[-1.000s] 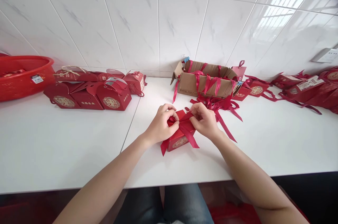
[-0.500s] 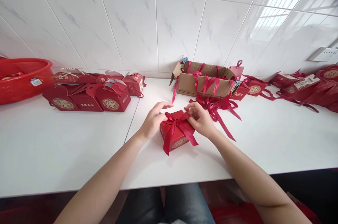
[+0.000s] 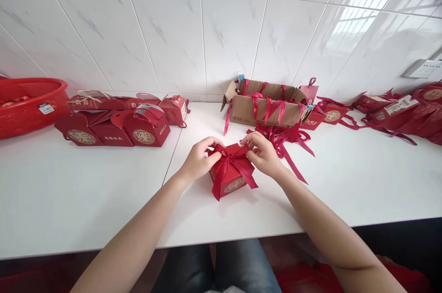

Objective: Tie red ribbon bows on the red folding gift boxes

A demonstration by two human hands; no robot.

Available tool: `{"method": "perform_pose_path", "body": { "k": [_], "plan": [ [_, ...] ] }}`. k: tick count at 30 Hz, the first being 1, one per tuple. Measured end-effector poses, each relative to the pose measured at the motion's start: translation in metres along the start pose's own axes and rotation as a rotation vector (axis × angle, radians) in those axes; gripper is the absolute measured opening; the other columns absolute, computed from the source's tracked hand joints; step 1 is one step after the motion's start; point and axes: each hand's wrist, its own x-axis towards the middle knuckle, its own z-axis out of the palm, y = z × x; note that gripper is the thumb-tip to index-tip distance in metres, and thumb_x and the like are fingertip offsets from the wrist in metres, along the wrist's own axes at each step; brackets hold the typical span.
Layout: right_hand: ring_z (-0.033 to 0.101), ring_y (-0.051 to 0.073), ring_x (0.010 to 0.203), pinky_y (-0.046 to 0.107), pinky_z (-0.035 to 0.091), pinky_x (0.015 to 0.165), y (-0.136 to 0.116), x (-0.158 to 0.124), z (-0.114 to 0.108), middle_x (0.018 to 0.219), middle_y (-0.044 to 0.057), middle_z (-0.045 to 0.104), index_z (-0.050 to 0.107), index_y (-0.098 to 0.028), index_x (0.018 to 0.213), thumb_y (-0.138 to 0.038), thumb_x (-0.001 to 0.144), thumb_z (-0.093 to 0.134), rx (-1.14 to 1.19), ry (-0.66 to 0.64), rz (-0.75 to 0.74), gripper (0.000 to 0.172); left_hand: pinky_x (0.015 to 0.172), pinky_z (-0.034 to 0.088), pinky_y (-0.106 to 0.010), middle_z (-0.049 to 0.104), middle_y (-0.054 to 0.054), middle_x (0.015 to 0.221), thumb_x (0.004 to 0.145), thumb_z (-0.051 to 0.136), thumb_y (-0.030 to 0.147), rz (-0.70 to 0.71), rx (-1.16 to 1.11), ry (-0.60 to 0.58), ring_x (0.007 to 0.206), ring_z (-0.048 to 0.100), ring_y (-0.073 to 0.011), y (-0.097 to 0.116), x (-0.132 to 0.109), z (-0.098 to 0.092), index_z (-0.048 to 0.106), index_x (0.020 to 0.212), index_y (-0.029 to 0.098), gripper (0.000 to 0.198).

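A small red gift box (image 3: 235,185) with a gold round print stands on the white table in front of me. Across its top lies a bow of dark red ribbon (image 3: 221,174), with two tails hanging over the near side. My left hand (image 3: 202,158) pinches the bow's left loop between thumb and fingers. On the other side my right hand (image 3: 261,154) is closed on the right loop. The ribbon's knot sits between the two hands. Parts of the box's sides are hidden behind my fingers.
Behind stands an open cardboard box (image 3: 265,111) with ribbons hung over its edge, and loose ribbons (image 3: 288,138) lie before it. Several red gift boxes (image 3: 113,128) are grouped at left beside a red plastic basin (image 3: 31,104). More red boxes (image 3: 397,111) lie at right, against the tiled wall.
My left hand has closed from a looser, more open pose onto the bow's left loop. My right hand stays on the right loop, and the gift box has hardly moved.
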Motion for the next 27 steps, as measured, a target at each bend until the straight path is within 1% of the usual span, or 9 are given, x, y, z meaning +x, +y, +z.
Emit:
{"method": "perform_pose_path", "body": {
  "k": [3, 6, 9, 12, 15, 19, 27],
  "plan": [
    [0.049, 0.011, 0.066, 0.023, 0.042, 0.053, -0.002, 0.0, 0.001, 0.088, 0.003, 0.054, 0.054, -0.02, 0.083, -0.01, 0.074, 0.049, 0.009, -0.015, 0.018, 0.015, 0.066, 0.048, -0.027, 0.065, -0.003, 0.094, 0.077, 0.047, 0.02, 0.017, 0.002, 0.006, 0.083, 0.061, -0.0169, -0.001, 0.0, 0.0, 0.059, 0.084, 0.018, 0.014],
    [0.05, 0.011, 0.066, 0.023, 0.043, 0.054, -0.002, 0.001, 0.002, 0.087, 0.003, 0.055, 0.053, -0.02, 0.082, -0.014, 0.076, 0.051, 0.021, -0.023, 0.039, 0.009, 0.068, 0.05, -0.028, 0.066, -0.004, 0.093, 0.078, 0.046, 0.019, 0.051, 0.028, 0.038, 0.083, 0.062, -0.0173, -0.003, 0.0, 0.001, 0.059, 0.085, 0.018, 0.014],
    [0.051, 0.011, 0.066, 0.023, 0.044, 0.054, 0.0, 0.001, 0.002, 0.085, 0.003, 0.056, 0.053, -0.02, 0.082, -0.014, 0.076, 0.051, 0.048, -0.018, 0.054, 0.008, 0.076, 0.05, -0.03, 0.066, -0.003, 0.092, 0.078, 0.046, 0.016, 0.124, 0.092, 0.099, 0.085, 0.062, -0.017, -0.006, 0.002, 0.001, 0.059, 0.085, 0.019, 0.015],
    [0.051, 0.012, 0.066, 0.023, 0.044, 0.054, 0.003, 0.002, 0.002, 0.082, 0.002, 0.056, 0.054, -0.02, 0.081, -0.014, 0.073, 0.051, 0.062, 0.027, 0.064, 0.01, 0.08, 0.049, -0.03, 0.065, -0.002, 0.091, 0.076, 0.047, 0.014, 0.195, 0.161, 0.155, 0.086, 0.061, -0.0162, -0.009, 0.002, 0.001, 0.059, 0.086, 0.02, 0.016],
    [0.052, 0.012, 0.064, 0.023, 0.043, 0.052, 0.005, 0.002, 0.002, 0.079, 0.001, 0.057, 0.054, -0.02, 0.081, -0.013, 0.072, 0.051, 0.075, 0.056, 0.088, 0.012, 0.077, 0.05, -0.028, 0.065, -0.001, 0.09, 0.077, 0.048, 0.014, 0.22, 0.184, 0.189, 0.085, 0.062, -0.0156, -0.013, 0.003, 0.001, 0.058, 0.089, 0.02, 0.017],
    [0.053, 0.013, 0.065, 0.024, 0.044, 0.052, 0.004, 0.001, 0.004, 0.083, 0.002, 0.059, 0.054, -0.019, 0.083, -0.015, 0.073, 0.052, 0.116, 0.05, 0.13, 0.011, 0.076, 0.051, -0.028, 0.065, -0.002, 0.091, 0.078, 0.049, 0.017, 0.225, 0.181, 0.219, 0.084, 0.063, -0.0156, -0.015, 0.002, 0.002, 0.056, 0.095, 0.02, 0.018],
    [0.053, 0.012, 0.063, 0.024, 0.043, 0.051, 0.006, 0.001, 0.005, 0.08, 0.002, 0.059, 0.055, -0.019, 0.087, -0.021, 0.078, 0.054, 0.176, 0.016, 0.174, 0.01, 0.07, 0.051, -0.025, 0.064, -0.002, 0.092, 0.08, 0.049, 0.017, 0.237, 0.207, 0.217, 0.081, 0.062, -0.0143, -0.014, 0.001, 0.005, 0.056, 0.095, 0.02, 0.017]
  ]
}}
